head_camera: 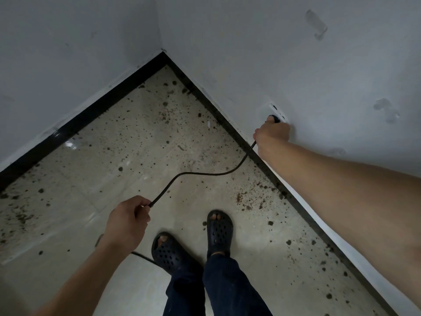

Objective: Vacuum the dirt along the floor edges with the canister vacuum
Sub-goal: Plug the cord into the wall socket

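Power-up step: right hand point(272, 135) clenched on black plug point(276, 119) at white wall socket point(278, 111), centre right; left hand point(127, 221) pinching thin black cord point(205, 174); next, seat plug fully

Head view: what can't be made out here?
Head view, the only one:
The plug: covered by the right hand; seated in the socket or not, unclear.
The vacuum: outside the frame.
The cord: past the left hand it vanishes behind the left sandal.
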Action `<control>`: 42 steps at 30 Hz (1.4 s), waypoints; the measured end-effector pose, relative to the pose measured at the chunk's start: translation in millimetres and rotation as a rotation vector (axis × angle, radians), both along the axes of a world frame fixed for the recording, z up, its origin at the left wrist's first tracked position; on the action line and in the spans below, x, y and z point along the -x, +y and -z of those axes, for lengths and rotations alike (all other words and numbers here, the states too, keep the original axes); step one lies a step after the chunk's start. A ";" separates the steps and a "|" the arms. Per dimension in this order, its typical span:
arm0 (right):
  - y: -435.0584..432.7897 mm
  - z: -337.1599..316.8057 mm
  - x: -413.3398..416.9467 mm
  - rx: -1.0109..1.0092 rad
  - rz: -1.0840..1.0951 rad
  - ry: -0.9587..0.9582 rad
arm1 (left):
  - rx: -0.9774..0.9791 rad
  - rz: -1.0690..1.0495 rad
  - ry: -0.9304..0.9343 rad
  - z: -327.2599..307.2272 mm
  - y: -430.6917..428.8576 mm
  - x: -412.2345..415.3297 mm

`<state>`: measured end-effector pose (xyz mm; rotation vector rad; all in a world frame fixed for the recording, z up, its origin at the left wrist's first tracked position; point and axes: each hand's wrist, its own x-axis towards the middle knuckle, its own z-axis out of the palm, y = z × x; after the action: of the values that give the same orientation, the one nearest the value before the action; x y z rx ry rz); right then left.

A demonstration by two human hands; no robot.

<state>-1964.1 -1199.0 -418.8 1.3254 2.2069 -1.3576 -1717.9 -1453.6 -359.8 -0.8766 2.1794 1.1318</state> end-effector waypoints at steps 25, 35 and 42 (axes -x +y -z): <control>-48.5 -166.0 -205.5 -0.079 -1.380 -0.512 | 0.304 -0.445 -0.206 -134.0 18.8 -216.4; -48.3 -271.5 -336.9 -0.209 -1.926 -0.361 | 0.132 -0.990 -0.137 -254.5 165.9 -351.5; 14.1 -337.4 -484.3 -0.275 -2.386 -0.195 | 0.256 -1.306 -0.107 -341.7 313.9 -486.7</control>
<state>-1479.8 -1184.9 -81.5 -1.1896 1.7788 0.1349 -1231.1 -1139.7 -18.1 -2.5714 1.5313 1.2183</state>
